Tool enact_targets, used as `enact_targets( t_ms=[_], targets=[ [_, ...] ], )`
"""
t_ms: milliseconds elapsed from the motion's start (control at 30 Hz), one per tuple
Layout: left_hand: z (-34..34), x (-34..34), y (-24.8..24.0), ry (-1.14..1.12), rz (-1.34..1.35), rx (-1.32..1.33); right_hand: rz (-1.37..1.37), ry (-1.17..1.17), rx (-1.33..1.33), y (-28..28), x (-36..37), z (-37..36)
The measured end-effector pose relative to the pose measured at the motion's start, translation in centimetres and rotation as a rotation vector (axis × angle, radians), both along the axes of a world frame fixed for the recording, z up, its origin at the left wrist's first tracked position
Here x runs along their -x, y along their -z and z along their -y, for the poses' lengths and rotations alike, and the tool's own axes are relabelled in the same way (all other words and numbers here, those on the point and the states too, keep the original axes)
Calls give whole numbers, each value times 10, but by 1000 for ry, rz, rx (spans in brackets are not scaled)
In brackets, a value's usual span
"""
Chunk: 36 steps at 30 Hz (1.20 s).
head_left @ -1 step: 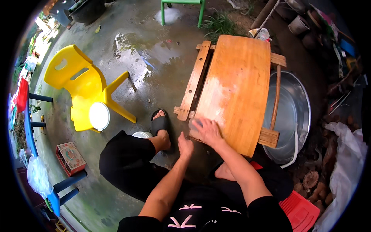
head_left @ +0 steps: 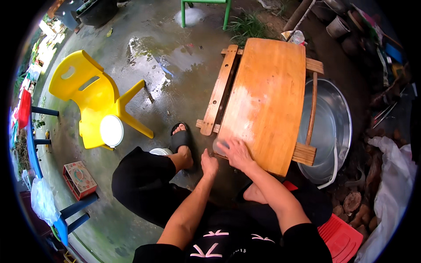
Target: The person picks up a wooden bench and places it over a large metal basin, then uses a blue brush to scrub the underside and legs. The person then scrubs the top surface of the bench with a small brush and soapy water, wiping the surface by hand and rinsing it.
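A varnished orange-brown wooden panel (head_left: pixel 267 96) with a curved edge, part of a piece of wooden furniture, stands in front of me. My right hand (head_left: pixel 239 155) lies on its near left corner, fingers stretched flat. A greyish patch (head_left: pixel 220 145) shows at its fingertips; whether it is a pad or the worn corner I cannot tell. Just left of that corner is my left hand (head_left: pixel 209 165), thumb side up, with the other fingers curled out of sight. What it holds, if anything, is hidden. A narrow slat with holes (head_left: pixel 218 90) runs along the panel's left side.
Right of the panel, partly under its frame, stands a metal basin (head_left: pixel 346 127) of water with a pale hose (head_left: pixel 335 168). A yellow chair (head_left: pixel 97 94) carries a white round lid or tub (head_left: pixel 112 131). Further left are a patterned box (head_left: pixel 80 179) and a blue table edge (head_left: pixel 34 153).
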<state>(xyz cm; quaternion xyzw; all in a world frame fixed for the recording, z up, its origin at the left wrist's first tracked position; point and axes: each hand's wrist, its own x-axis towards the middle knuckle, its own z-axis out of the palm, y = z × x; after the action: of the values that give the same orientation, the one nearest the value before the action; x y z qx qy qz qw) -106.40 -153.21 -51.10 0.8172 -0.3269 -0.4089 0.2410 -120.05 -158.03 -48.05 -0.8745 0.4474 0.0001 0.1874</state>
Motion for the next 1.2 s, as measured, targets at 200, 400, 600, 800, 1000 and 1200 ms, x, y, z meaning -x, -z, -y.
enact_targets(
  t_ms=[200, 400, 600, 800, 1000, 1200],
  targets=[
    [-1, 4, 14, 72, -103, -84, 6, 138, 132, -67, 102, 2],
    [3, 6, 15, 68, -159, -32, 27, 767, 122, -53, 86, 39],
    [8, 9, -2, 177, -148, 28, 18, 150, 88, -16, 13, -50],
    [3, 28, 10, 279, -12, 51, -156, 165, 142, -114, 165, -82],
    [11, 22, -15, 68, -110, -14, -93, 15, 126, -76, 122, -55],
    [5, -14, 4, -131, -204, -19, -56, -42, 47, -6, -8, 0]
  ],
)
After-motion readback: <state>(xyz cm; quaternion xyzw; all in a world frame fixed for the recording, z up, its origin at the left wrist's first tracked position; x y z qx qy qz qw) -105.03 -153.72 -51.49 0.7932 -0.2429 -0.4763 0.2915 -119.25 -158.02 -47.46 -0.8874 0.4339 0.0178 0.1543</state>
